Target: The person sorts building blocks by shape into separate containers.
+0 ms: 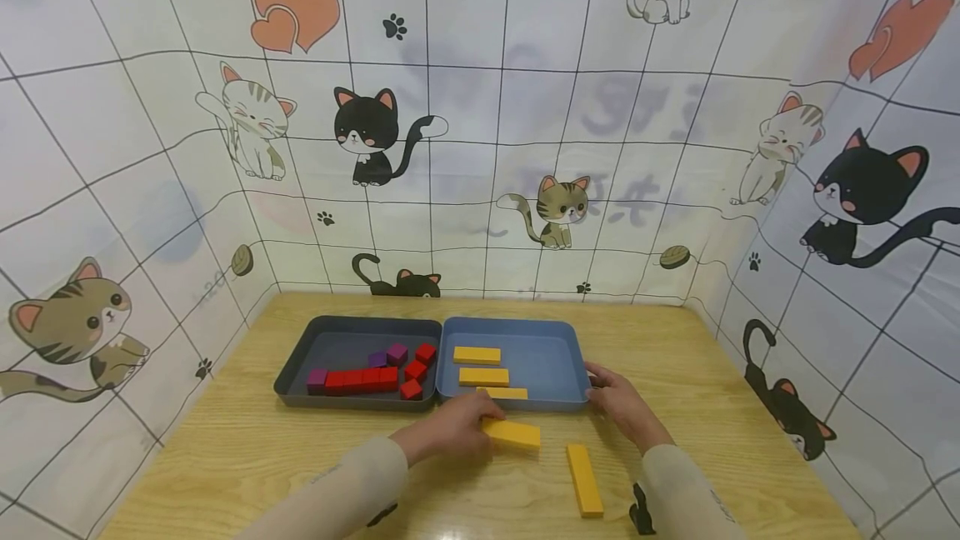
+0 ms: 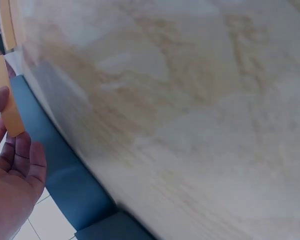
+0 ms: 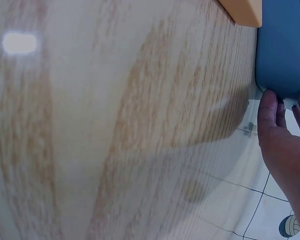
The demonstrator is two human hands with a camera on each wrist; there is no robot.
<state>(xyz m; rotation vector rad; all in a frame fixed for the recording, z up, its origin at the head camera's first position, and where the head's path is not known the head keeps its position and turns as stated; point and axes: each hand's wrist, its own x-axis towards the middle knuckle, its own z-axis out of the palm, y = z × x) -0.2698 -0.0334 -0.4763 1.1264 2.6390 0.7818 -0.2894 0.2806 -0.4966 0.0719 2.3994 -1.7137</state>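
Observation:
My left hand point(image 1: 456, 426) pinches one end of a yellow rectangular block point(image 1: 514, 434), just in front of the blue tray point(image 1: 547, 352). In the left wrist view, thumb and fingers hold this block point(image 2: 10, 107) beside the tray's wall. My right hand point(image 1: 624, 403) grips the tray's right front corner; the right wrist view has its fingers around that blue corner point(image 3: 280, 65). Inside the tray, three yellow blocks point(image 1: 483, 377) lie crosswise along its left side, one behind another. Another yellow block point(image 1: 584, 480) rests on the table, between my forearms.
Against the blue tray's left side stands a dark grey tray point(image 1: 333, 338). It holds a row of red cubes point(image 1: 362, 380), some loose red cubes point(image 1: 416, 370) and several purple cubes point(image 1: 397, 354). Cat-printed sheeting point(image 1: 480, 132) encloses the wooden table point(image 1: 225, 457) at back and sides.

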